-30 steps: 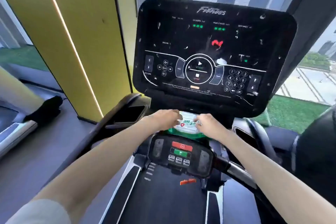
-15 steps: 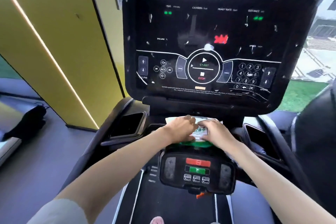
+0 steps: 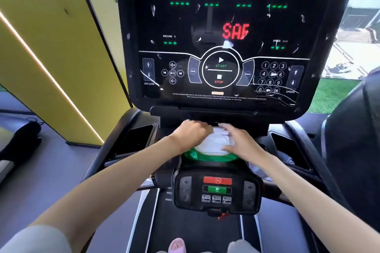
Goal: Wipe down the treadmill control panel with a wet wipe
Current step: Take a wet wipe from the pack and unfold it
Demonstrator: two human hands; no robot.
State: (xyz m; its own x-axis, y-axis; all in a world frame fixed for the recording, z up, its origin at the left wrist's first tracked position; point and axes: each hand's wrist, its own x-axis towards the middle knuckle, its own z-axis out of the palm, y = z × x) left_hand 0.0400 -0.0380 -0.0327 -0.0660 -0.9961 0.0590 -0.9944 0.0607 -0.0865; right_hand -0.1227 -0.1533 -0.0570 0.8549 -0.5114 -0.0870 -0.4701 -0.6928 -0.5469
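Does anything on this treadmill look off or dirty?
Yes. The control panel is flecked with white specks and streaks, heaviest at its lower right near the number keypad. A red SAF readout glows mid-screen.

The left hand [image 3: 191, 135] and right hand [image 3: 241, 145] (both motion-blurred) cover most of the wipe pack [image 3: 213, 145], hiding its label.

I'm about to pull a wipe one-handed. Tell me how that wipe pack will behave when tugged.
Probably soft and squashy: the wipe pack bulges between the left hand and right hand. Likely light, so a tug may lift or slide it; both hands are on it.
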